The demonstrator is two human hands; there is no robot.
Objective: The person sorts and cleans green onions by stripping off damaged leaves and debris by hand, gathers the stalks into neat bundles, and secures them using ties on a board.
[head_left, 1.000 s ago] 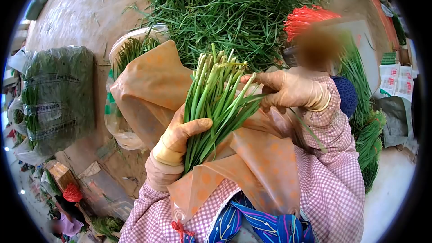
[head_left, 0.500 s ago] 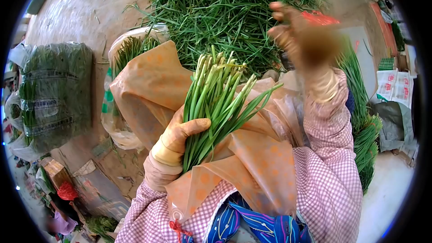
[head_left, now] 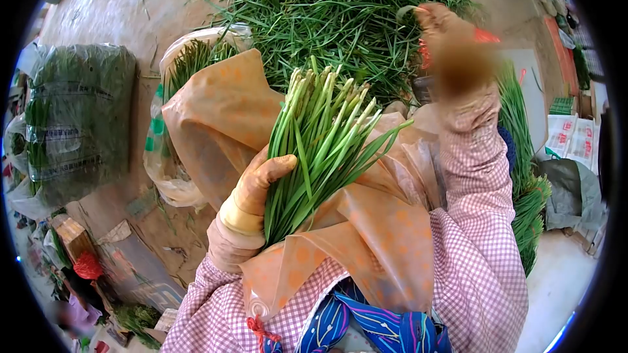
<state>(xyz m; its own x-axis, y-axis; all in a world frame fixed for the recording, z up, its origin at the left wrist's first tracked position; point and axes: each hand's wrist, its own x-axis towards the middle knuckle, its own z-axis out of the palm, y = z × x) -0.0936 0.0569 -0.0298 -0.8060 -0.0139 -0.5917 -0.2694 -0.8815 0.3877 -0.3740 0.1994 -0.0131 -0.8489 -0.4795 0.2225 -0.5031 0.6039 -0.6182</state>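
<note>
Bundle of green stalks (head_left: 320, 150) is gripped in the left hand (head_left: 258, 180), the thumb being laid across its near side and the other fingers hidden behind the stalks. The pale ends of the bundle are pointed away from the body, with a slight lean to the right. The hands are held well apart. The right hand (head_left: 445, 29) is raised beyond and to the right of the bundle; its wrist is obscured by a brown blur. A thin green strip (head_left: 407, 9) is seen at its fingertips, but how firmly the fingers are closed cannot be told.

Beneath the bundle, an orange-spotted plastic apron (head_left: 383, 242) is spread over the lap. Beyond the bundle, a loose pile of green leaves (head_left: 327, 19) is heaped on the floor (head_left: 154, 0). Well left of the bundle, greens are packed in a clear plastic wrapping (head_left: 88, 114). To its right, past the sleeve, long green leaves (head_left: 517, 114) are stacked.
</note>
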